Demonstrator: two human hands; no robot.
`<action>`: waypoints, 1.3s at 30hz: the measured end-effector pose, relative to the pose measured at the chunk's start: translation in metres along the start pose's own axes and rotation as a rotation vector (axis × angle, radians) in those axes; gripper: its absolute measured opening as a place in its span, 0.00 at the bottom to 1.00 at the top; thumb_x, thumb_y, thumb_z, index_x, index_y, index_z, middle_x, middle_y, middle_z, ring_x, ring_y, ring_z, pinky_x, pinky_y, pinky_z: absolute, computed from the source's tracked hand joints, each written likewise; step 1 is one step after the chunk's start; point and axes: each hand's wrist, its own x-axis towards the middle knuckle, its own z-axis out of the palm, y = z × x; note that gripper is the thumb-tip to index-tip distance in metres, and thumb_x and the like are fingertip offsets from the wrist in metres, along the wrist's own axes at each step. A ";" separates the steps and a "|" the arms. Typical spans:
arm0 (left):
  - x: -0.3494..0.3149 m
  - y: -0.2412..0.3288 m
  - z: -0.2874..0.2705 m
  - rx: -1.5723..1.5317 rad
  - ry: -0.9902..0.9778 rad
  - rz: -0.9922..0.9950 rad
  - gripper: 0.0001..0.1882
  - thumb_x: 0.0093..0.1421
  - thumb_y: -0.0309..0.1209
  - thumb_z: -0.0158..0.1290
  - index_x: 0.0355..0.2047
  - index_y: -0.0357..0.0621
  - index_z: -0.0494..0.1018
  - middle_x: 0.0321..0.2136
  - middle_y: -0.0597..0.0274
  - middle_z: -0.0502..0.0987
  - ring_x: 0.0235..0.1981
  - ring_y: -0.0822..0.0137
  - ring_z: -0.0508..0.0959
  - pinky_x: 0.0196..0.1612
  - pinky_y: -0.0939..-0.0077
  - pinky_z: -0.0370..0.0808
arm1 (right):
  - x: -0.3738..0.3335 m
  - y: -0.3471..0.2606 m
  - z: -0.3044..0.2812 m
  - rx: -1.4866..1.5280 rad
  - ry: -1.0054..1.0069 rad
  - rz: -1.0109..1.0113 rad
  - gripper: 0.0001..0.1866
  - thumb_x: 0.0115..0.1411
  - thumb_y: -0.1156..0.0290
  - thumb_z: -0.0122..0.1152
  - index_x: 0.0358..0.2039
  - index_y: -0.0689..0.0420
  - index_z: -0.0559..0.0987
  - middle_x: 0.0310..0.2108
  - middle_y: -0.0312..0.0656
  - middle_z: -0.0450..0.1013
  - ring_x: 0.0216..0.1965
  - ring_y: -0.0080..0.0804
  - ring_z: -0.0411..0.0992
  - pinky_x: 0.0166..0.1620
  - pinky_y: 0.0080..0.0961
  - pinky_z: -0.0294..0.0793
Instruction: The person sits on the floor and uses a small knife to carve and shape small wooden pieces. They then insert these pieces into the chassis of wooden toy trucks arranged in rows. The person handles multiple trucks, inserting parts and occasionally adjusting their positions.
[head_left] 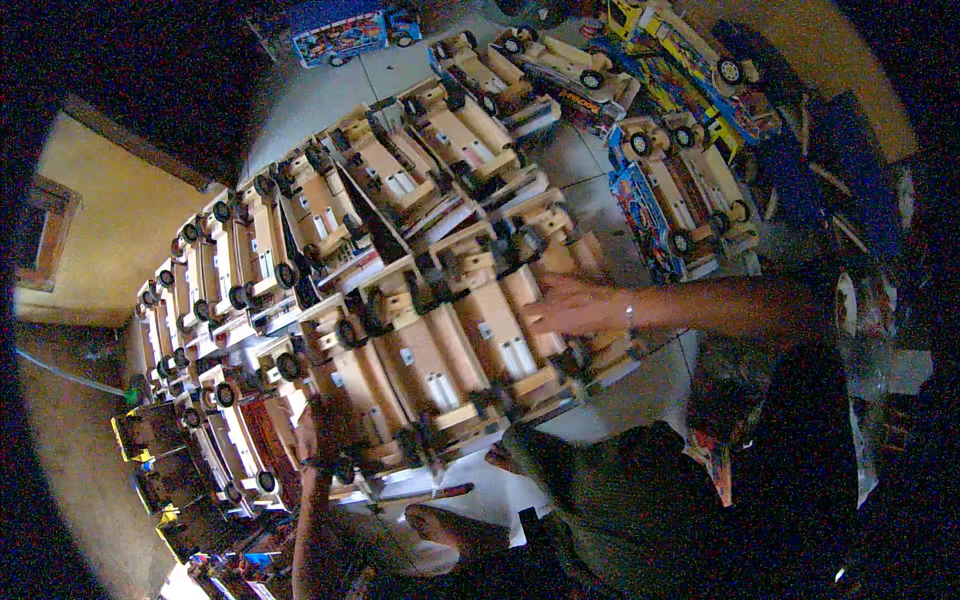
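Observation:
Several wooden toy trucks lie upside down side by side in the near row, their pale undersides and black wheels facing up. My right hand (572,303) reaches in from the right and grips the toy truck (512,325) at that end of the row; its fingers are partly blurred. At the left, my left hand (306,437) is closed against the side of another toy truck (352,405), its fingertips partly hidden. The trucks between my hands look smeared by motion.
A second row of overturned toy trucks (318,215) stands just beyond. More overturned trucks (680,190) lie at the right, near yellow truck parts (690,60). An upright blue toy truck (350,38) stands at the back on the tiled floor (330,95). My bare foot (440,525) is near the row.

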 end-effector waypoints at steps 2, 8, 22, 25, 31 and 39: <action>0.006 0.022 0.019 -0.122 -0.047 0.013 0.18 0.60 0.42 0.51 0.42 0.40 0.75 0.33 0.51 0.81 0.32 0.55 0.80 0.36 0.62 0.78 | -0.027 0.012 -0.014 0.137 0.005 0.133 0.20 0.62 0.67 0.52 0.56 0.43 0.71 0.62 0.42 0.64 0.49 0.42 0.71 0.60 0.48 0.60; 0.034 0.101 0.101 -0.602 -0.002 -0.130 0.18 0.67 0.40 0.42 0.40 0.39 0.75 0.30 0.50 0.80 0.30 0.55 0.80 0.33 0.62 0.76 | -0.100 0.035 -0.044 0.749 0.014 1.046 0.17 0.61 0.70 0.53 0.51 0.45 0.75 0.59 0.39 0.67 0.49 0.38 0.71 0.60 0.44 0.60; 0.046 0.174 0.075 -0.167 -0.136 0.483 0.10 0.57 0.36 0.56 0.35 0.44 0.78 0.28 0.49 0.80 0.29 0.50 0.81 0.38 0.57 0.78 | -0.038 0.015 -0.120 -0.100 -0.449 0.965 0.12 0.57 0.70 0.55 0.41 0.50 0.81 0.41 0.46 0.75 0.44 0.44 0.74 0.52 0.43 0.69; 0.060 0.151 0.033 -0.276 -0.266 0.412 0.11 0.59 0.36 0.53 0.35 0.44 0.78 0.26 0.52 0.81 0.28 0.50 0.82 0.37 0.58 0.79 | 0.032 0.028 -0.134 -0.146 -0.445 0.918 0.11 0.55 0.71 0.57 0.39 0.50 0.82 0.37 0.49 0.77 0.41 0.46 0.75 0.48 0.44 0.72; 0.143 0.012 -0.072 0.286 0.299 0.125 0.12 0.61 0.37 0.48 0.34 0.44 0.76 0.26 0.45 0.79 0.26 0.48 0.81 0.27 0.51 0.76 | 0.192 0.076 -0.114 -0.343 -0.030 0.543 0.12 0.59 0.65 0.57 0.39 0.58 0.78 0.32 0.52 0.75 0.35 0.49 0.75 0.37 0.45 0.74; 0.180 -0.184 -0.205 0.580 0.612 -0.223 0.17 0.60 0.42 0.55 0.32 0.38 0.74 0.27 0.44 0.79 0.30 0.44 0.80 0.33 0.51 0.75 | 0.344 0.189 -0.044 -0.319 0.302 0.929 0.44 0.52 0.46 0.65 0.61 0.62 0.63 0.61 0.61 0.60 0.61 0.62 0.58 0.64 0.53 0.56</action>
